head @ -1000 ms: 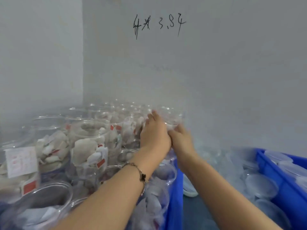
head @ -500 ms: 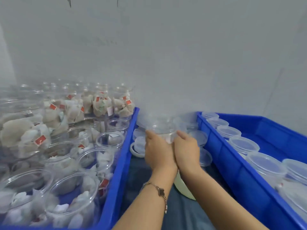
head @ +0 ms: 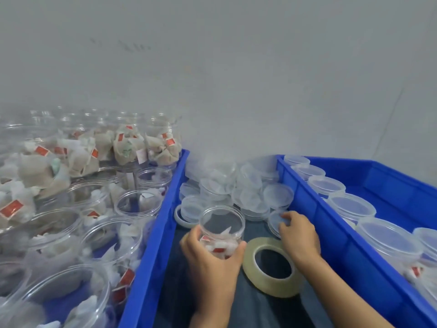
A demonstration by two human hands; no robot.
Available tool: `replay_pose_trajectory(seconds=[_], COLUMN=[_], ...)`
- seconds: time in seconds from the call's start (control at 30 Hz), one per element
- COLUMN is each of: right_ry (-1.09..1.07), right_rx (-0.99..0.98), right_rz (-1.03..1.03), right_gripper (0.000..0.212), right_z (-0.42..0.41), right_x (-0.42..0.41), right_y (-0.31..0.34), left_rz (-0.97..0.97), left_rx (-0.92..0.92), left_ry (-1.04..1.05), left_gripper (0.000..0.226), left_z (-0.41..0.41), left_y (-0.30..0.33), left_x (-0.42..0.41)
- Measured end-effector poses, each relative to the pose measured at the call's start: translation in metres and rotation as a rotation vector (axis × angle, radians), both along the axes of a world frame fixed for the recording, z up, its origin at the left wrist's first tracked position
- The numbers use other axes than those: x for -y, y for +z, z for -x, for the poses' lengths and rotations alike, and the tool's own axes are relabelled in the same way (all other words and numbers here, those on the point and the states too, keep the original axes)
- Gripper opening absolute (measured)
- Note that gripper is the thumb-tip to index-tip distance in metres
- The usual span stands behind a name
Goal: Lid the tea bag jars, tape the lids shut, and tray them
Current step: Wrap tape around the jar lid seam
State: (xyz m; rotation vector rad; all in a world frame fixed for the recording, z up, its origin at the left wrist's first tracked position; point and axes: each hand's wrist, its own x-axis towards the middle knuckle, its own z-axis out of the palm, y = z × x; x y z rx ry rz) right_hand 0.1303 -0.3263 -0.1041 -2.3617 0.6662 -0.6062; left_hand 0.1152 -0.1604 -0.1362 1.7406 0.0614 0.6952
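— Well, barely under way? Many open jars (head: 132, 202) of tea bags waiting in the left tray (head: 151, 235).
— Partly done, though: lidded jars (head: 350, 207) already lined up in the right tray (head: 335, 245).
— And now?
— Left hand (head: 212, 263) wrapped around one unlidded jar (head: 221, 229), standing between trays, tea bags at bottom. Right hand (head: 299, 235) pinching a loose lid (head: 275, 220) from the heap.
— Tape?
— Tape roll (head: 272, 266) lying flat beside the jar, untouched. Lidding, taping, traying all left.
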Motion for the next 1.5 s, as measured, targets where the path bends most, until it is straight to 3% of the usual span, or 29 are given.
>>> replay_pose_trajectory(seconds=[0.13, 0.23, 0.4, 0.53, 0.6, 0.7, 0.77, 0.83, 0.97, 1.1, 1.2, 1.5], right_ry=[0.043, 0.048, 0.012, -0.032, 0.006, 0.283, 0.576, 0.757, 0.861, 0.863, 0.834, 0.855], right_rx=[-0.189, -0.356, -0.399, -0.284, -0.109, 0.135, 0.120, 0.003, -0.146, -0.209, -0.257, -0.328], right_rz=[0.070, 0.068, 0.163, 0.281, 0.265, -0.015, -0.095, 0.034, 0.322, 0.400, 0.438, 0.551], right_gripper=[0.044, 0.046, 0.027, 0.027, 0.031, 0.044, 0.051, 0.058, 0.054, 0.043, 0.041, 0.040], right_z=[-0.021, -0.036, -0.049, -0.043, -0.035, -0.014, 0.005, 0.018, 0.017, 0.010, 0.006, 0.003], right_x=[0.017, 0.018, 0.017, 0.013, 0.004, -0.016, -0.033, -0.046, -0.062, -0.068, -0.070, -0.079], right_y=[-0.006, -0.006, -0.004, 0.005, 0.027, 0.067, 0.084, 0.088, 0.086, 0.084, 0.087, 0.099], left_rz=[-0.017, -0.033, -0.063, -0.055, -0.057, -0.036, 0.015, 0.053, 0.100, 0.128, 0.099, 0.050], left_rx=[0.162, 0.176, 0.128, 0.116, 0.094, 0.036, -0.003, -0.038, -0.040, -0.056, -0.037, -0.045], left_ry=[-0.021, -0.025, -0.032, -0.064, -0.073, -0.103, -0.151, -0.188, -0.230, -0.269, -0.270, -0.251], left_gripper=[0.093, 0.094, 0.095, 0.095, 0.097, 0.100, 0.101, 0.099, 0.090, 0.090, 0.107, 0.103], left_z=[-0.003, -0.005, -0.007, -0.006, -0.008, -0.009, -0.010, -0.009, -0.009, -0.010, -0.014, -0.012], left_y=[-0.008, -0.012, -0.014, -0.015, -0.016, -0.018, -0.018, -0.017, -0.017, -0.019, -0.024, -0.020], left_x=[0.004, 0.004, 0.003, 0.001, 0.001, 0.002, 0.001, 0.000, -0.003, -0.003, -0.003, -0.007])
